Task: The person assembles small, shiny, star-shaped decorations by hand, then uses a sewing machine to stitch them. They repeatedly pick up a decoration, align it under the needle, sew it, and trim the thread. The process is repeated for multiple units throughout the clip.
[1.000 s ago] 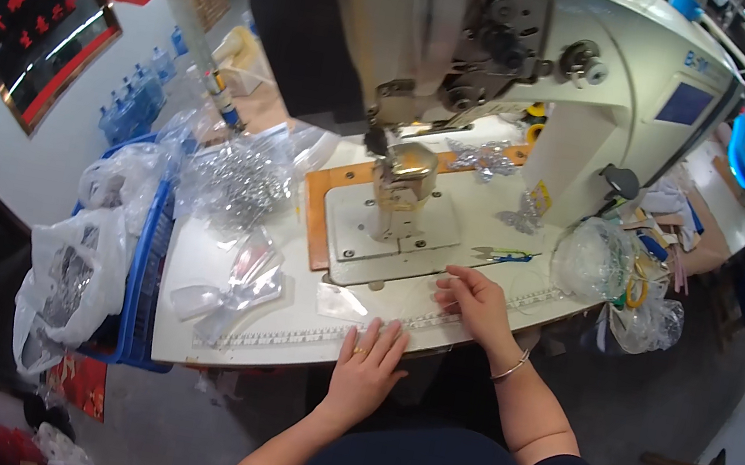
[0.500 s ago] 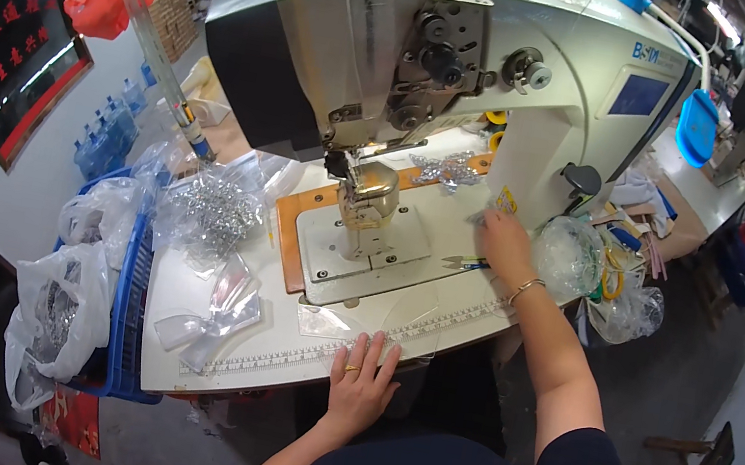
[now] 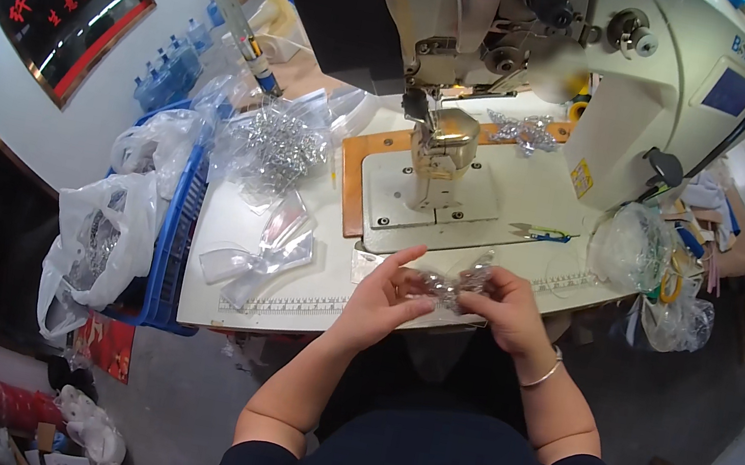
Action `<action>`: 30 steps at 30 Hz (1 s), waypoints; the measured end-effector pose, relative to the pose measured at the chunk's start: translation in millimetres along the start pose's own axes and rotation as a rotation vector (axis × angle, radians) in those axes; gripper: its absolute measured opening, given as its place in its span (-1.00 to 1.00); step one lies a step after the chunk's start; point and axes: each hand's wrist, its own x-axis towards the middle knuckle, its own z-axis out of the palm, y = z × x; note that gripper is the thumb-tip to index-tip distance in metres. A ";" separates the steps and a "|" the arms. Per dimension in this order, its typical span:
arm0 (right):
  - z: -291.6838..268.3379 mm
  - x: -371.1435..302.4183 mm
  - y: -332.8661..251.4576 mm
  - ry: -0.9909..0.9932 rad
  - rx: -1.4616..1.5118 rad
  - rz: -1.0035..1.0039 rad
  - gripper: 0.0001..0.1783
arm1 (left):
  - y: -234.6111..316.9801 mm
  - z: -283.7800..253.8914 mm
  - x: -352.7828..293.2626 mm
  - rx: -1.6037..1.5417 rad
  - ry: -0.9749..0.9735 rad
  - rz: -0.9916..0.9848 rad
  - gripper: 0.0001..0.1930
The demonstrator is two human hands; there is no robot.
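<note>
A glittery silver bow-shaped piece (image 3: 448,290) is held between my hands, just over the front edge of the sewing table. My right hand (image 3: 510,312) pinches its right half between thumb and fingers. Around its left end, my left hand (image 3: 386,297) holds on with thumb and fingertips, the index finger raised; slight blur softens the grip's detail. Directly beyond my hands stands the sewing machine's raised post (image 3: 441,160) with its needle area above. Thread snips (image 3: 542,234) with blue-green handles lie on the table to the right. A printed ruler strip (image 3: 305,304) runs along the front edge.
Left of the machine lie a bag of silver pieces (image 3: 280,148) and clear plastic pieces (image 3: 275,250). A blue crate (image 3: 178,233) with white bags (image 3: 107,226) stands off the table's left side. More silver pieces (image 3: 524,134) sit behind the post; a clear bag (image 3: 631,246) is at right.
My right hand has come back from beside the machine's pillar, and my left hand has lifted off the table edge. Both now meet on the silver bow. The whole view has shifted.
</note>
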 end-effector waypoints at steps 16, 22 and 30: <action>-33.7 -25.0 -49.2 -0.089 0.128 -0.069 -0.75 | 2.3 -9.1 38.0 1.420 -0.317 -0.055 -0.48; -45.6 -31.2 -36.4 -0.003 -0.016 -0.125 -0.47 | 2.7 -21.2 58.8 1.108 -0.513 -0.176 -0.69; -42.4 -28.0 -38.7 -0.151 0.300 -0.081 -0.49 | 18.7 -33.2 -11.8 0.077 0.183 -0.104 -0.73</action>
